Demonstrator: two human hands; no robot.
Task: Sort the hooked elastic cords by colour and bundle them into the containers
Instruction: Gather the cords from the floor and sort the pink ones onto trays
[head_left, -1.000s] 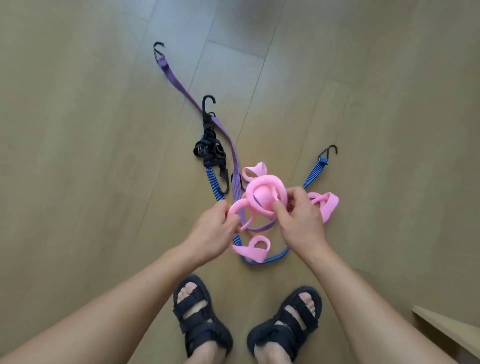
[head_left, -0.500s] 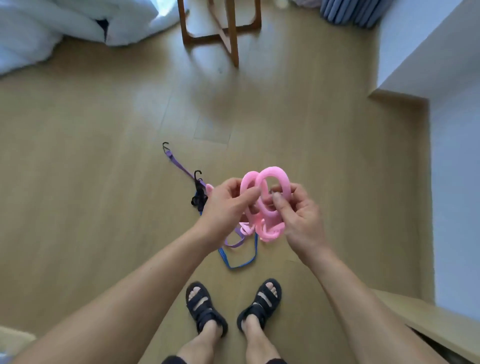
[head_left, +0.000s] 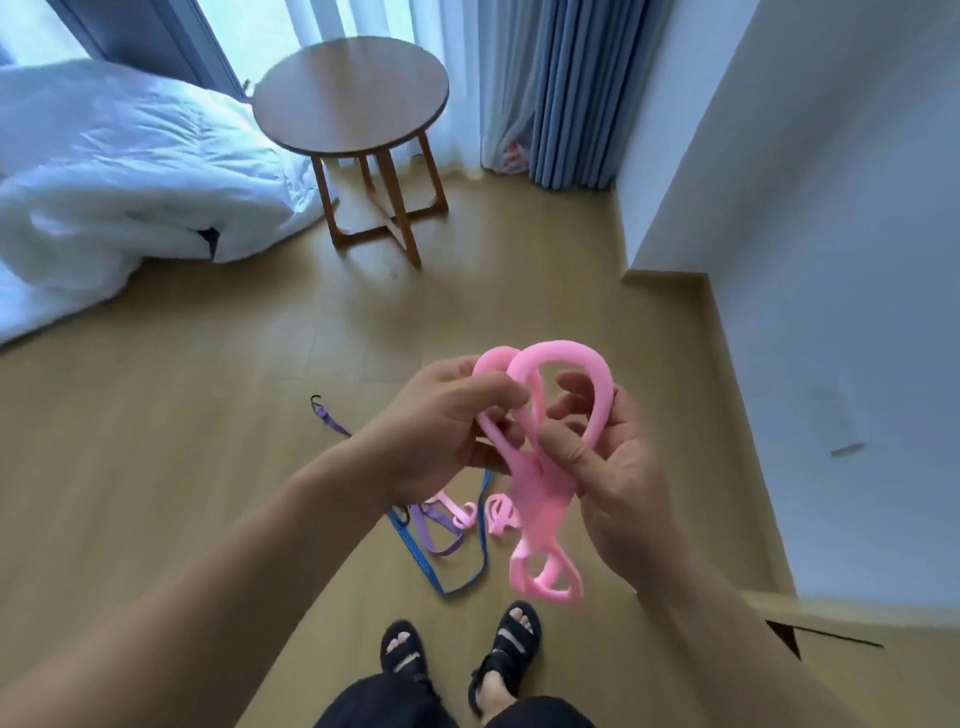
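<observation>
Pink cord (head_left: 543, 501) apparently between left fingers (head_left: 467, 389), right fingers (head_left: 569, 457)

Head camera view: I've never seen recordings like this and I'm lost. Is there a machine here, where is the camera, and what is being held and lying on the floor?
No machine here: a person works with bare hands. The one picture comes from a wide-angle camera worn on their head, looking forward and down, so the arms reach in from the bottom. The left hand and the right hand both grip a pink cord, looped up between them with its lower end hanging. Below, on the wooden floor, lie a blue cord and a purple cord with a dark hook at its far end. The person's sandals show at the bottom edge. Farther off stand a round table, white bedding and blue curtains.
</observation>
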